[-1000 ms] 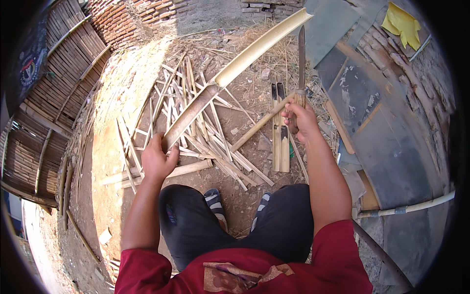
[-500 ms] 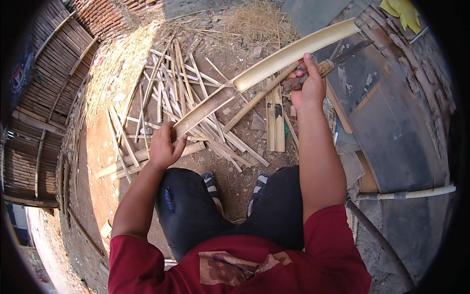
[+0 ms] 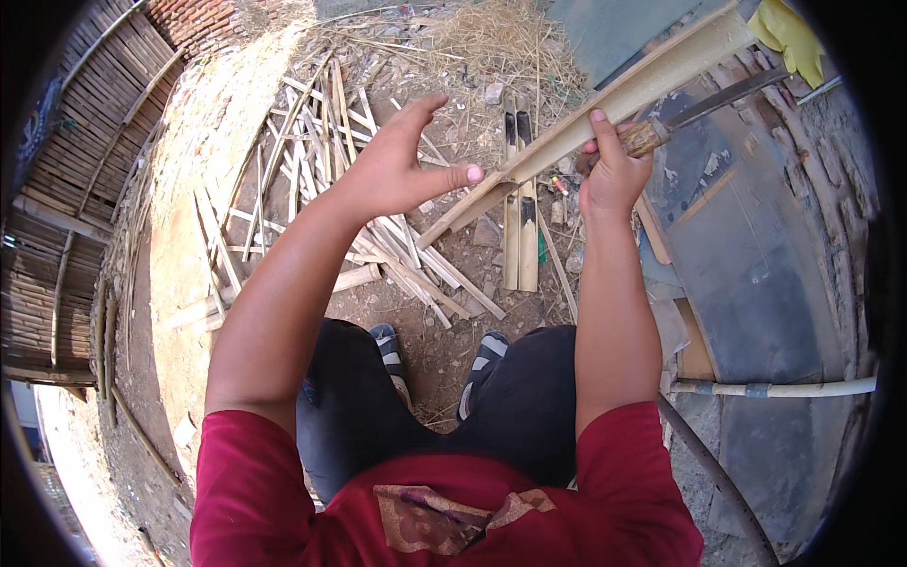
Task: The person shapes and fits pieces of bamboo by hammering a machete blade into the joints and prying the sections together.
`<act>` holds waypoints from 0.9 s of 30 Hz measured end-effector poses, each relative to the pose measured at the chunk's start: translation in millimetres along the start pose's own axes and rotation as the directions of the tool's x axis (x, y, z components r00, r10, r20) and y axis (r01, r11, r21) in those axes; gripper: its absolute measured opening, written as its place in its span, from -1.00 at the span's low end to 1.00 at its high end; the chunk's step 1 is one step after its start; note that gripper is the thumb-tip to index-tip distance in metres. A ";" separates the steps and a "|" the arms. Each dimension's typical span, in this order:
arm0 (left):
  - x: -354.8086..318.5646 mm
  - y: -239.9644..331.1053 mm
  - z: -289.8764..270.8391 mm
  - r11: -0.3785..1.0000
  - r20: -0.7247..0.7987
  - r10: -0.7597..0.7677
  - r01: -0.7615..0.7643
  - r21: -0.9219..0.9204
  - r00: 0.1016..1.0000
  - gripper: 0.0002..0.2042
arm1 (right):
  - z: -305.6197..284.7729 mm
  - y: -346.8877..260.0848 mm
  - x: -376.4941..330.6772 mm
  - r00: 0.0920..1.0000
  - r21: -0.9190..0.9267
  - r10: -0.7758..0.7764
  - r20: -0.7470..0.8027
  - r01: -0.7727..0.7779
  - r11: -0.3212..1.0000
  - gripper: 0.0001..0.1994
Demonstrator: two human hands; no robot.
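Observation:
My right hand [image 3: 616, 180] is closed round the wooden handle of a long knife [image 3: 723, 102], its blade pointing away to the right. Its fingers and thumb also grip a long split bamboo length [image 3: 652, 76], which slants up to the right with its pale hollow face showing. My left hand [image 3: 397, 168] is open near the bamboo's lower end, fingers stretched out and thumb pointing right. Whether the thumb touches the bamboo I cannot tell. On the ground beyond, two narrow split bamboo pieces [image 3: 520, 250] lie side by side.
A heap of bamboo strips [image 3: 312, 156] covers the ground ahead left. Dry straw [image 3: 501, 47] lies at the far side. To the right are dark flat sheets [image 3: 756, 274], a pale pole [image 3: 812, 388] and a yellow cloth-like item [image 3: 789, 38]. A woven bamboo wall [image 3: 104, 113] stands left.
My left hand has let go of the bamboo's lower end and opened, moving up and right. The bamboo and knife have shifted right in my right hand.

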State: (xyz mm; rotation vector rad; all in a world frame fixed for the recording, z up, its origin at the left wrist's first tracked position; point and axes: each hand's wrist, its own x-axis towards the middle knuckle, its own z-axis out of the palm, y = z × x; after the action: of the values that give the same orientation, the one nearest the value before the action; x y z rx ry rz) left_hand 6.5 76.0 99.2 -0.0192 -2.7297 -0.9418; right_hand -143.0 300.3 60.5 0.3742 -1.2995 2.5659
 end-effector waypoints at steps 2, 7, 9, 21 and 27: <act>25.1 30.5 7.3 0.997 -0.011 0.059 -0.060 -0.045 0.998 -0.01 | 5.2 11.6 -1.7 0.999 -0.126 -0.002 0.052 0.009 0.992 -0.66; 70.2 19.5 58.4 0.975 0.023 0.220 -0.219 -0.045 0.975 -0.39 | 18.5 32.1 -3.9 0.977 -0.273 0.062 0.205 -0.004 0.962 -0.65; 69.7 26.7 69.2 0.995 -0.020 0.051 -0.053 -0.081 0.998 -0.53 | 16.1 25.2 -9.3 0.970 -0.286 0.093 0.225 -0.026 0.958 -0.65; 51.4 -5.2 112.8 0.989 -0.278 -0.145 0.142 -0.030 0.949 -0.76 | -1.0 -156.9 -30.8 0.904 -0.622 0.207 0.374 0.079 0.779 -0.63; 42.8 10.7 104.5 0.985 -0.240 -0.172 0.161 -0.068 0.955 -0.77 | 21.8 -183.2 -45.1 0.820 -0.614 0.399 0.411 -0.074 0.785 -0.62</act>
State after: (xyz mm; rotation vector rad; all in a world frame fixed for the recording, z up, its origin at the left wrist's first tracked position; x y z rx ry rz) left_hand -58.3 145.0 36.7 0.3034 -2.5097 -0.9813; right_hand -38.6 383.6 195.5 0.8632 -2.3832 2.1399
